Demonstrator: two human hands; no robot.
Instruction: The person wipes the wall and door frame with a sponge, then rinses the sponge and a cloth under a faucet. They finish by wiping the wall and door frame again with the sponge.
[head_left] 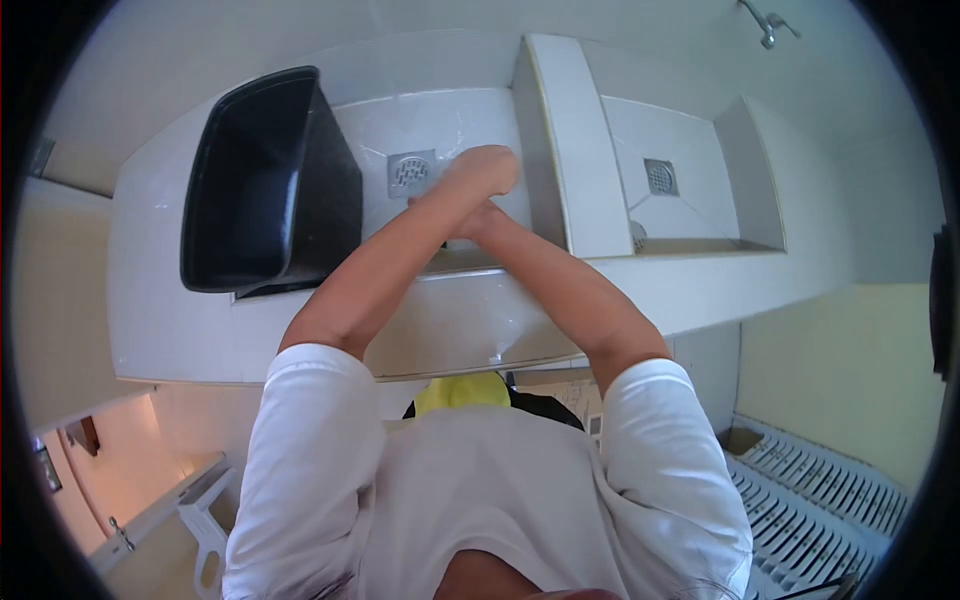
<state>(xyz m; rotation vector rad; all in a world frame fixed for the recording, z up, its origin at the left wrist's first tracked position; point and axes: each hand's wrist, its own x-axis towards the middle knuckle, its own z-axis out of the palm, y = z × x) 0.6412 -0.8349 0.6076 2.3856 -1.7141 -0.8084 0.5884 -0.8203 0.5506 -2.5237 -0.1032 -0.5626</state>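
My arms cross over the left basin of a white tiled sink point(470, 110). My left hand point(488, 168) is farther out, curled into a rounded fist above the basin floor, right of a square metal drain point(410, 174). What it holds, if anything, is hidden. Beneath my left forearm is my right hand point(474, 222), nearer to me and mostly covered, so its fingers do not show. A tiny green bit point(443, 245) shows below it, too small to name. A tall black bin point(335, 190) lies tilted at the basin's left side, its opening turned toward the left.
A tiled divider point(580, 150) separates this basin from a second one with its own drain point(661, 177). A metal tap point(768, 30) sticks out from the wall at upper right. Grey slatted plastic panels point(810, 500) lie at lower right. A yellow item point(462, 392) sits below the counter edge.
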